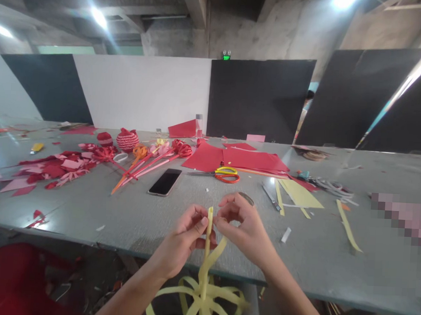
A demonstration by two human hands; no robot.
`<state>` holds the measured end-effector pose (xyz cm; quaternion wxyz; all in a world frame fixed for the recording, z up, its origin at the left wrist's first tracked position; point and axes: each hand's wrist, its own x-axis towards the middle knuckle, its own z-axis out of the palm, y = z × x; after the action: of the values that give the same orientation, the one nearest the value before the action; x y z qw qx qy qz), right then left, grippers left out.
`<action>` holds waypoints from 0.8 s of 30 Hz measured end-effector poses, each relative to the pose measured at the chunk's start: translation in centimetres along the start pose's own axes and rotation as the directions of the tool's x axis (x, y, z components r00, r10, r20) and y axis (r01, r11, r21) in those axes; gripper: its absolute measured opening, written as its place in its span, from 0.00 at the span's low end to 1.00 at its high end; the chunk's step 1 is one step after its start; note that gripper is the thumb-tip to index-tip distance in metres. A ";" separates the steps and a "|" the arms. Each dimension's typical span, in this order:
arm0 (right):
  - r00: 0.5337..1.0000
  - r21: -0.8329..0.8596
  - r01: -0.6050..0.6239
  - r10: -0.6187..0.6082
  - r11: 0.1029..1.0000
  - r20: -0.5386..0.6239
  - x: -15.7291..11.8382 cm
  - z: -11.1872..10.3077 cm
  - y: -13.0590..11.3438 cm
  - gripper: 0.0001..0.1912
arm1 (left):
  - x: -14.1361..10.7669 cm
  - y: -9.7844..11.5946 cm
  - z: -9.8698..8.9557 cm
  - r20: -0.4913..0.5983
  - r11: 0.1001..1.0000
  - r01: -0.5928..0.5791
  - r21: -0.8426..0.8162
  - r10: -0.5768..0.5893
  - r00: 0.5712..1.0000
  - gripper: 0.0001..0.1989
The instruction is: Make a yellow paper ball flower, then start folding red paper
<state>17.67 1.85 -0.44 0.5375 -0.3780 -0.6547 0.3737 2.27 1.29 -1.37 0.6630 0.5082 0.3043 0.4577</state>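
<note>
My left hand (187, 231) is closed around the upper part of a yellow paper-wrapped stem (208, 237), thumb in front. The stem stands upright, its tip just above my fingers. At its lower end, below the table edge, yellow paper strips (202, 305) spread and curl outward like a flower head. A loose yellow paper strip (215, 255) runs up from the stem to my right hand (244, 227), whose thumb and forefinger are pinched beside the stem. The strip's end is hidden by those fingers. A roll of tape (246, 199) lies partly behind my right hand.
Ahead lie a phone (165, 182), scissors (225, 174) and red paper sheets (242, 159). Finished paper flowers (154, 157) and red-pink scraps (62, 166) lie left. Rightward are a cutter knife (271, 197), yellow paper (302, 193) and a white coil (336, 187).
</note>
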 end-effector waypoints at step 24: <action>0.947 -0.322 -0.090 0.181 0.942 0.265 -0.8 -3.2 -0.9 0.37 | 1.3 0.0 -0.7 -0.132 0.813 -0.105 0.573 0.218 0.967 0.10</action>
<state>20.83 1.00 0.51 0.3430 -0.4421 -0.7485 0.3559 2.15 2.76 -1.47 0.4105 0.6579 0.4431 0.4498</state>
